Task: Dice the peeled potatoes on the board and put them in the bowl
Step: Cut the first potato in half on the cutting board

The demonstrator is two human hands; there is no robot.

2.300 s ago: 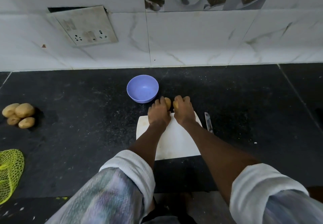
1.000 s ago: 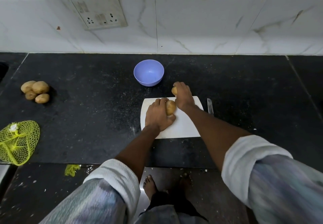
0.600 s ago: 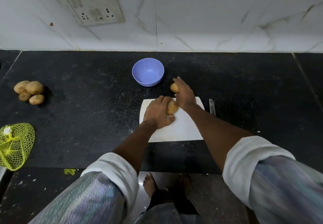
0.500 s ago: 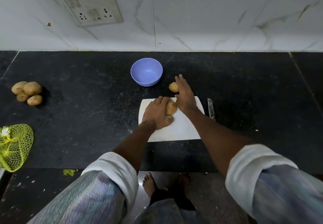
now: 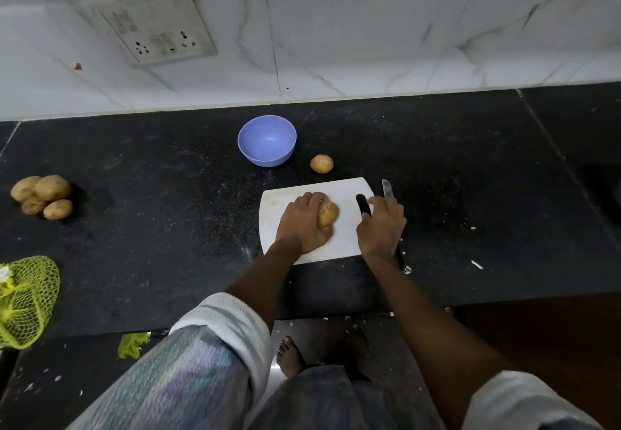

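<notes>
Appeared to stand at the very start of the dicing, with nothing yet cut. Held one whole potato (image 5: pixel 328 214) down on the white board (image 5: pixel 349 191) with the left hand (image 5: pixel 304 224), palm over the near side, fingers curled round it and the far end left showing. Reached with the right hand (image 5: pixel 381 224) to the board's right edge, just over the knife (image 5: pixel 387 189) lying on the black desk (image 5: pixel 134 194) alongside the board, blade pointing away toward the wall. Kept that hand low, knuckles up, fingers bent over the handle's run; could not tell whether already closed on the handle or only touching it, nor what the dark rounded shape beside the thumb was. Left a second potato (image 5: pixel 321 163) loose on the desk between the board and the blue bowl (image 5: pixel 267 158), well clear of both hands. Found no cut pieces in the bowl, set just beyond the board's far left corner. Judged the next move to call for a firm grip on the handle, a lift of the blade over the board, and a first cut beside the steadying fingers, tips tucked back from the edge, since a round potato could roll under the blade.
</notes>
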